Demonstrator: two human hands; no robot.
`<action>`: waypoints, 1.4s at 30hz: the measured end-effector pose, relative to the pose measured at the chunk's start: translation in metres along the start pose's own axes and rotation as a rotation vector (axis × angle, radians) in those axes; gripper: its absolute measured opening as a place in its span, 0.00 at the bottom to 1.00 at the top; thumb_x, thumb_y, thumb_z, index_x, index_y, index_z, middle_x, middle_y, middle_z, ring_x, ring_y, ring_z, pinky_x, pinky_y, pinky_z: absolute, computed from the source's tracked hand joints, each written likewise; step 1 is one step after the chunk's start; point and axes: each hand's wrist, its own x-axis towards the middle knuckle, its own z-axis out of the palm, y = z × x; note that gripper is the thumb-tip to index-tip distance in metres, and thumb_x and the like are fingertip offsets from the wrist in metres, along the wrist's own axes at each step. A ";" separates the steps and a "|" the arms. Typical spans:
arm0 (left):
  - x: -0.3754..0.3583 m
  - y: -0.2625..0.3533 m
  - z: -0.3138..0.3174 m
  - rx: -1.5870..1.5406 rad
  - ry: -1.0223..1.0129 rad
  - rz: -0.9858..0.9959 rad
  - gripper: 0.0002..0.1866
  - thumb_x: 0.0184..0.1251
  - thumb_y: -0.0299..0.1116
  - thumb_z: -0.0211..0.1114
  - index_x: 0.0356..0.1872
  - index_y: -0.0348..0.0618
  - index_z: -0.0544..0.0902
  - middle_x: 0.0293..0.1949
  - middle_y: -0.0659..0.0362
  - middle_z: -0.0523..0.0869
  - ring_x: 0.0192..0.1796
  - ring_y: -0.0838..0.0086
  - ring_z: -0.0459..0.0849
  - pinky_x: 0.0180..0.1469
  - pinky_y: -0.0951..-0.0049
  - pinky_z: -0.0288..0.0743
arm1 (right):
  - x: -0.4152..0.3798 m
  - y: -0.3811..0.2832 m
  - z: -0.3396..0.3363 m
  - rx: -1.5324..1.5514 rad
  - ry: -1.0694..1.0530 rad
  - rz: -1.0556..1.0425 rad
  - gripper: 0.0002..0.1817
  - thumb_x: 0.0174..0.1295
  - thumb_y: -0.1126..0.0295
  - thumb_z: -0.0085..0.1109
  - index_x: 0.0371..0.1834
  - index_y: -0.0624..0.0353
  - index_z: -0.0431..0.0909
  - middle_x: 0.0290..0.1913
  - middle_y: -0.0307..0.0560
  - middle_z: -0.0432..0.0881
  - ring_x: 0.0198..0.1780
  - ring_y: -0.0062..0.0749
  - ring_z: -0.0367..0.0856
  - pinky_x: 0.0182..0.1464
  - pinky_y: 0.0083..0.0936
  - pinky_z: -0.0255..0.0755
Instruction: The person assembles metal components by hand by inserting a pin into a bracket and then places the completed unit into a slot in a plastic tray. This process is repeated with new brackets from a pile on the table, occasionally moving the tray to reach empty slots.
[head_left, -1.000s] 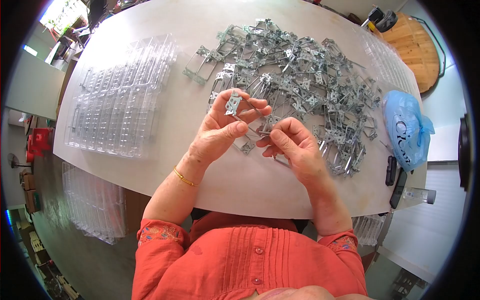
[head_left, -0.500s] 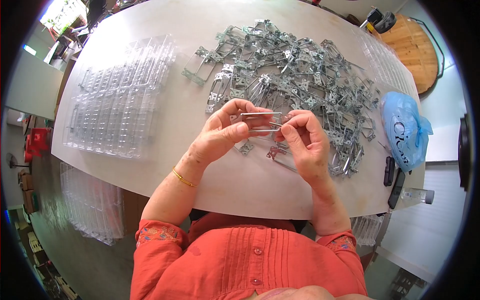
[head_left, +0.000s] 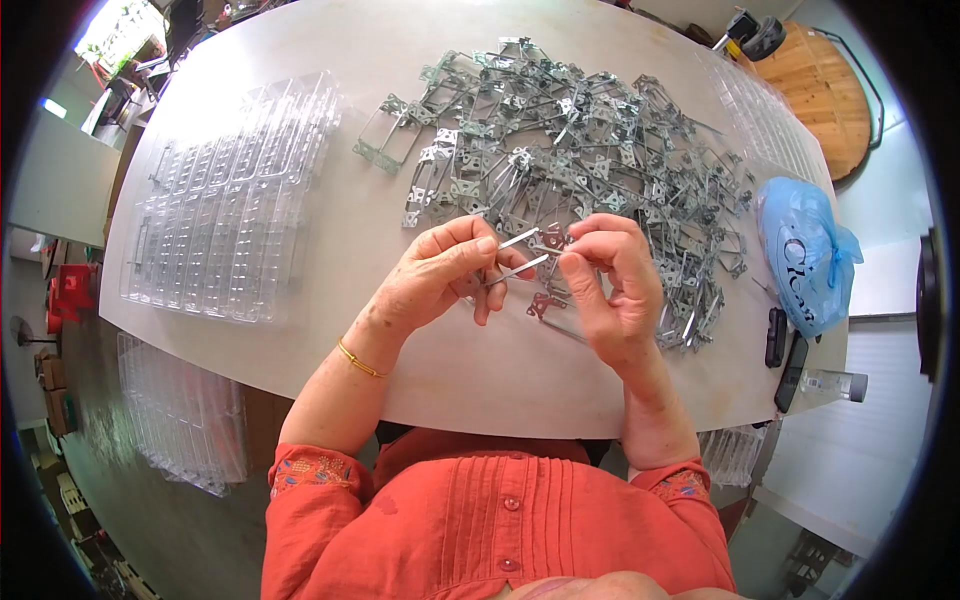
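My left hand point(head_left: 445, 268) pinches a thin metal bracket point(head_left: 522, 268), thumb against fingers. Two bright, narrow rods of it stick out to the right, tilted upward, and its left end is hidden in my fingers. My right hand point(head_left: 615, 285) is just beyond the rod tips, thumb and fingers drawn together; what sits between them I cannot make out. Past both hands lies a large heap of similar metal brackets point(head_left: 590, 130), with plates and long wires tangled together. One loose bracket point(head_left: 545, 304) rests below the gap between my hands.
Stacked clear plastic trays point(head_left: 225, 200) cover the table's left side; another tray point(head_left: 765, 115) lies at the far right. A tied blue plastic bag point(head_left: 805, 255), a black object point(head_left: 776, 338), a phone point(head_left: 791, 375) and a clear bottle point(head_left: 835, 385) line the right edge.
The bracket in my left hand has turned, its rods now slanting instead of level. My left hand has rolled over slightly, and the right fingers have moved a little off the rod ends.
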 end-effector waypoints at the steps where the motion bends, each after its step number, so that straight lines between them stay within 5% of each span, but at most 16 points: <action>1: 0.000 0.000 0.000 -0.001 0.012 0.006 0.12 0.82 0.40 0.58 0.39 0.42 0.74 0.47 0.37 0.87 0.32 0.68 0.89 0.25 0.75 0.82 | 0.000 0.000 0.000 0.001 -0.001 -0.001 0.06 0.65 0.81 0.67 0.42 0.62 0.80 0.49 0.49 0.81 0.39 0.24 0.80 0.40 0.20 0.77; 6: 0.001 -0.003 -0.001 -0.001 0.007 0.021 0.12 0.82 0.39 0.58 0.40 0.42 0.75 0.49 0.38 0.87 0.34 0.69 0.89 0.26 0.74 0.83 | 0.001 0.000 0.000 -0.094 0.157 -0.091 0.07 0.64 0.82 0.67 0.42 0.62 0.80 0.45 0.47 0.81 0.35 0.22 0.78 0.36 0.18 0.75; 22: 0.002 -0.006 -0.003 0.211 -0.045 0.081 0.11 0.77 0.34 0.66 0.36 0.38 0.81 0.51 0.46 0.87 0.35 0.76 0.84 0.31 0.76 0.77 | 0.000 -0.001 0.004 -0.315 0.129 -0.206 0.09 0.62 0.81 0.69 0.39 0.60 0.78 0.43 0.47 0.81 0.33 0.28 0.82 0.30 0.22 0.77; 30: 0.000 -0.004 0.001 0.310 -0.001 0.096 0.12 0.72 0.36 0.72 0.34 0.38 0.83 0.48 0.50 0.87 0.33 0.79 0.81 0.35 0.77 0.76 | -0.008 -0.014 0.009 0.082 0.048 0.352 0.07 0.76 0.71 0.59 0.51 0.62 0.75 0.31 0.42 0.84 0.27 0.17 0.81 0.30 0.17 0.75; 33: -0.001 0.000 0.009 0.341 0.001 0.067 0.12 0.72 0.36 0.72 0.32 0.38 0.84 0.50 0.51 0.86 0.32 0.80 0.80 0.35 0.77 0.75 | -0.006 -0.018 0.007 0.199 -0.032 0.447 0.12 0.79 0.67 0.55 0.57 0.63 0.73 0.30 0.41 0.84 0.26 0.17 0.80 0.28 0.17 0.74; 42: 0.000 -0.002 0.003 0.459 -0.018 0.099 0.11 0.70 0.33 0.74 0.30 0.40 0.83 0.54 0.53 0.85 0.34 0.83 0.78 0.36 0.80 0.72 | -0.002 -0.012 -0.004 0.394 -0.162 0.580 0.12 0.79 0.64 0.57 0.55 0.60 0.79 0.21 0.34 0.79 0.23 0.13 0.77 0.24 0.16 0.68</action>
